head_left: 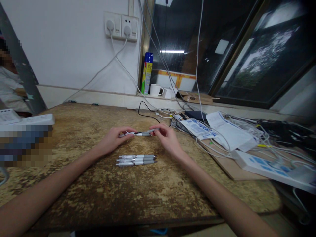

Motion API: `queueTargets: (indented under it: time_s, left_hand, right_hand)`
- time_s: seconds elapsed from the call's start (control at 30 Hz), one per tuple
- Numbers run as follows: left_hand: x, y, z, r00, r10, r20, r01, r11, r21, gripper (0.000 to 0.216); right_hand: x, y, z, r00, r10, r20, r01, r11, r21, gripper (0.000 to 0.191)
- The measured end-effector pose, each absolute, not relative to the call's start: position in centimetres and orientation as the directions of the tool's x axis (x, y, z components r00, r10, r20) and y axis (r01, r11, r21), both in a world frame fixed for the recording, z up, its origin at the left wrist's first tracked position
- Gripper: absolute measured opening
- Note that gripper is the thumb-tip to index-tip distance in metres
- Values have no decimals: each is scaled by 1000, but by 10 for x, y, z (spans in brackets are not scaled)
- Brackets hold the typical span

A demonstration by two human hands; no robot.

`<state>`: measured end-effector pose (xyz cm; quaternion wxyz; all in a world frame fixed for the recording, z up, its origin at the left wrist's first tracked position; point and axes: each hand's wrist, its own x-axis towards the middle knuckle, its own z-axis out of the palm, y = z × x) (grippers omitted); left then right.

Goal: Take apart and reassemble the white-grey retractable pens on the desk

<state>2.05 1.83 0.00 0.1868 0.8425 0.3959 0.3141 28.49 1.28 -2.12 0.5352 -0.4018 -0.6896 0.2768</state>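
Observation:
Both my hands hold one grey and white pen (140, 133) level above the worn wooden table (103, 194). My left hand (113, 140) pinches its left end, fingers closed. My right hand (166, 137) grips the right end, fingers curled round it. Just below, between my wrists, three more pens (136, 160) lie side by side on the table, tips pointing right.
White papers and leaflets (222, 131), tangled cables (247, 138) and a flat white box (266, 164) crowd the right side. A white power strip (27, 120) lies at the left. A spray can (147, 73) and a mug (155, 90) stand on the sill. A person sits at far left.

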Motion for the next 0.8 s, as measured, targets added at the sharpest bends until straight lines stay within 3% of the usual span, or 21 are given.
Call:
queueTargets:
  time_s: [0.33, 0.67, 0.8]
  left_hand:
    - [24, 18, -2, 538, 757, 372, 482, -638, 601, 36]
    - [31, 14, -4, 556, 751, 356, 394, -616, 682, 33]
    - [32, 13, -5, 544, 759, 357, 379, -602, 702, 30]
  right_hand:
    - [278, 6, -20, -191, 816, 546, 328, 577, -748, 20]
    - [265, -5, -21, -288, 787, 546, 278, 614, -739, 18]
    - [265, -6, -21, -278, 846, 455, 245, 520, -818, 18]
